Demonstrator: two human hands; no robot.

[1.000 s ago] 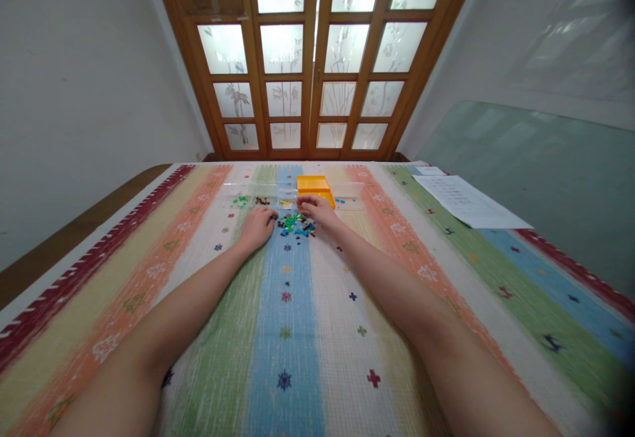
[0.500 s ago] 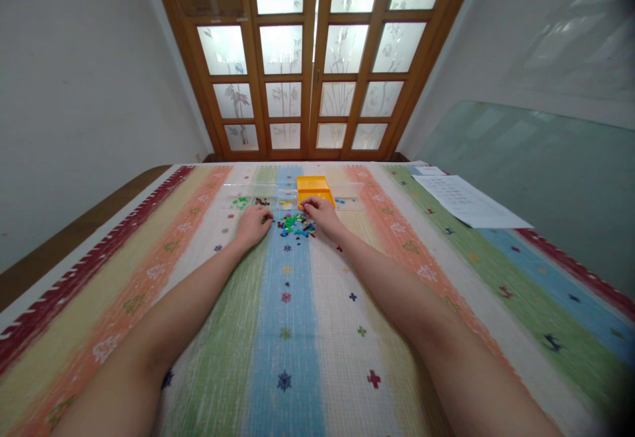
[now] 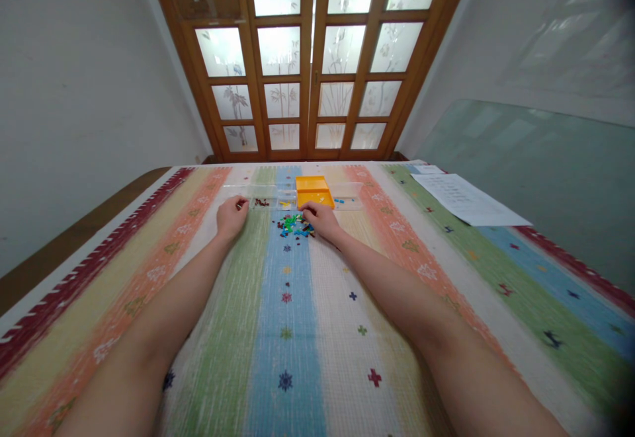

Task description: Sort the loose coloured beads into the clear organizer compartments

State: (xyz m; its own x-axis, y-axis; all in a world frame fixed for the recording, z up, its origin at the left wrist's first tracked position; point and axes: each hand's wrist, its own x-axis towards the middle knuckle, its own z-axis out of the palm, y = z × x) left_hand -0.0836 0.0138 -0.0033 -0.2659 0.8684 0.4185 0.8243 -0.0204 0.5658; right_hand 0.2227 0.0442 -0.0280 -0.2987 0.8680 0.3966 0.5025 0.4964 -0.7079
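**Reference landmark:** orange tray point(image 3: 313, 191), standing on the striped-cloth-covered counter point(image 3: 297, 331) at its far centre.

**Things**
- Clear divided tray point(image 3: 270, 194): a long, low tray that passes under or behind the orange tray and sticks out on both sides of it. Its compartments left of the orange tray hold a few dark and yellow pieces.
- Loose pieces point(image 3: 295, 225): a small heap of mixed green, blue, dark and red bits, just in front of the orange tray and slightly to its left. A few strays lie on the near side of the heap.

**Hands**
- Left hand point(image 3: 231, 215): well to the left of the orange tray, knuckles up, fingertips at the left end of the clear divided tray. Grip: fingers curled inward. Whether they pinch a piece cannot be told at this size.
- Right hand point(image 3: 321, 217): just in front of the orange tray, palm down, fingertips touching the right edge of the loose pieces. Grip: fingers drawn close together. Whether anything is held between them cannot be told.

**Surroundings**
- Paper sheets point(image 3: 464, 200): flat on the counter, well to the right of the orange tray.
- Wood-framed glass doors point(image 3: 312, 60): beyond the orange tray, past the far edge of the counter.
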